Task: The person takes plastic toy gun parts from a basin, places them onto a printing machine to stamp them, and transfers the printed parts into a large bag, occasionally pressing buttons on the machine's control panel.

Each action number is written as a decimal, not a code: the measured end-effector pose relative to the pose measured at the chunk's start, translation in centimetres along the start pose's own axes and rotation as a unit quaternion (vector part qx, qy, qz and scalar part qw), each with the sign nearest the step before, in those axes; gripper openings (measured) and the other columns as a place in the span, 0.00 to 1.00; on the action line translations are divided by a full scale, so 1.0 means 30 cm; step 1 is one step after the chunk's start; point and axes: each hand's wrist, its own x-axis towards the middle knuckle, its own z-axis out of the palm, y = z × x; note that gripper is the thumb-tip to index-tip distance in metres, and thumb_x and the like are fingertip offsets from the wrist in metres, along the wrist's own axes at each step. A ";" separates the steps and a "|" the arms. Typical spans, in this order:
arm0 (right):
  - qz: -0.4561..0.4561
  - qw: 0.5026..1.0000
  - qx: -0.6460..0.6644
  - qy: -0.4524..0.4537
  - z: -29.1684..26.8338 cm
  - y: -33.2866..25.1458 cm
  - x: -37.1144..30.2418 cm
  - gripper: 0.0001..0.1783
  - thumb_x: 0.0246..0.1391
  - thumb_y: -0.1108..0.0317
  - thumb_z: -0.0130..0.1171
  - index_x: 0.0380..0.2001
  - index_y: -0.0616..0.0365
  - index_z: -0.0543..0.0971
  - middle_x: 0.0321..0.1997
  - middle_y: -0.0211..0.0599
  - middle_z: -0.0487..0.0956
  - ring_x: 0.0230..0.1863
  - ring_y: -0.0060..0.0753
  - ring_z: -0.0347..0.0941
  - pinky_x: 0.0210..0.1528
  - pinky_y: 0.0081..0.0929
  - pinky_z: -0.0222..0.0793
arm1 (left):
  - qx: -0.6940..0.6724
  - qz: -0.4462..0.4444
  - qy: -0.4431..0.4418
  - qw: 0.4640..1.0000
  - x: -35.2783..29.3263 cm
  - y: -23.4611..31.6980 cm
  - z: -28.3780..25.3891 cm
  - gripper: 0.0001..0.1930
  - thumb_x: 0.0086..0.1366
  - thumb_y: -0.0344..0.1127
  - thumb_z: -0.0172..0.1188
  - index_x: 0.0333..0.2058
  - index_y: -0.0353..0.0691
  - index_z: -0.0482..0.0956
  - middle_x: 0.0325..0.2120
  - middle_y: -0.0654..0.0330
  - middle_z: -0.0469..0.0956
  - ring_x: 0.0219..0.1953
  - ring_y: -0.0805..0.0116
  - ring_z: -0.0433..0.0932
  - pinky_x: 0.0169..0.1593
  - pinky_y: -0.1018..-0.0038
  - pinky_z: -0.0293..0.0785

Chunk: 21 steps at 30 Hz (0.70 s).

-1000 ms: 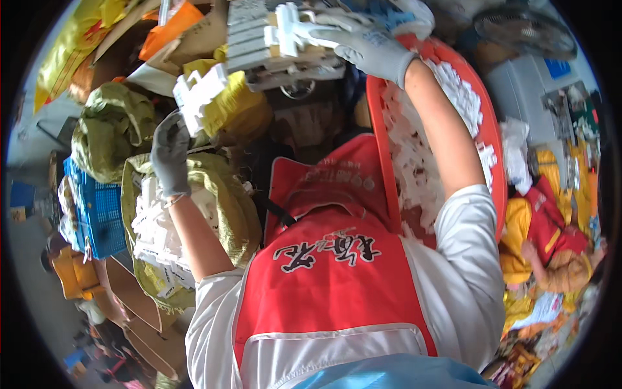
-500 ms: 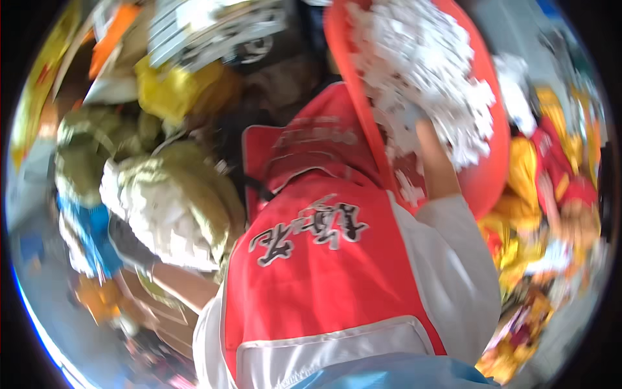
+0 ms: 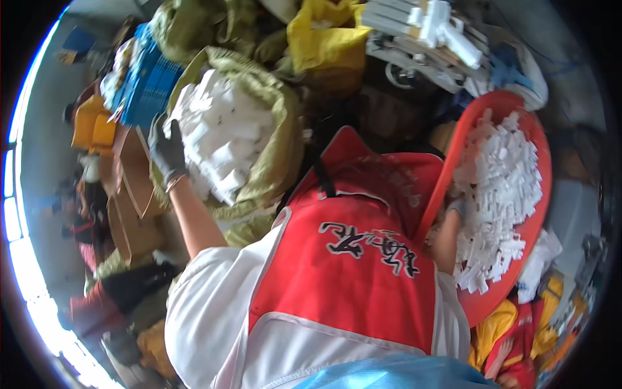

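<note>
- An olive woven sack stands open on the left, filled to its mouth with white pieces.
- The left hand, in a grey glove, is at this sack's left edge, thumb and fingers apart; whether it touches the sack I cannot tell.
- A long red tub on the right holds a heap of similar white pieces, highest along its right side, with bare red bottom at the near end.
- The right hand reaches into the tub's left side, its fingers hidden; I cannot tell whether they grip anything.
- Far left, a blue crate stands just beyond the sack, near a second olive sack.
- A yellow bag sits farther off, between the sack and a grey slatted bench bearing a white plastic part.
</note>
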 end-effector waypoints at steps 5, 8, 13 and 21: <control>0.025 0.982 0.184 -0.040 -0.047 0.029 -0.093 0.39 0.48 0.57 0.61 0.62 0.54 0.61 0.54 0.46 0.72 0.48 0.42 0.72 0.50 0.32 0.68 | -0.111 -0.008 -0.027 0.993 0.122 0.234 0.069 0.14 0.62 0.37 0.58 0.44 0.39 0.78 0.44 0.53 0.78 0.47 0.57 0.76 0.52 0.67 0.70; -0.029 0.904 0.427 0.021 -0.065 0.097 -0.124 0.38 0.47 0.63 0.61 0.62 0.52 0.60 0.52 0.41 0.72 0.46 0.36 0.71 0.45 0.31 0.69 | -0.222 0.021 -0.061 0.973 0.203 0.403 0.143 0.13 0.63 0.36 0.57 0.45 0.39 0.77 0.44 0.54 0.78 0.48 0.59 0.76 0.51 0.68 0.71; -0.062 0.741 0.669 0.012 -0.240 0.119 -0.226 0.27 0.58 0.66 0.50 0.60 0.59 0.63 0.55 0.33 0.70 0.52 0.26 0.67 0.53 0.26 0.63 | -0.388 0.089 -0.135 0.908 0.282 0.701 0.244 0.13 0.61 0.31 0.59 0.45 0.38 0.78 0.41 0.56 0.80 0.42 0.63 0.79 0.47 0.72 0.73; -0.114 0.725 0.675 0.074 -0.439 0.027 -0.345 0.27 0.64 0.61 0.47 0.62 0.63 0.62 0.61 0.35 0.66 0.59 0.27 0.62 0.61 0.25 0.55 | -0.444 0.229 -0.192 0.845 0.388 1.090 0.355 0.15 0.57 0.35 0.61 0.44 0.41 0.77 0.38 0.51 0.79 0.43 0.54 0.78 0.46 0.67 0.73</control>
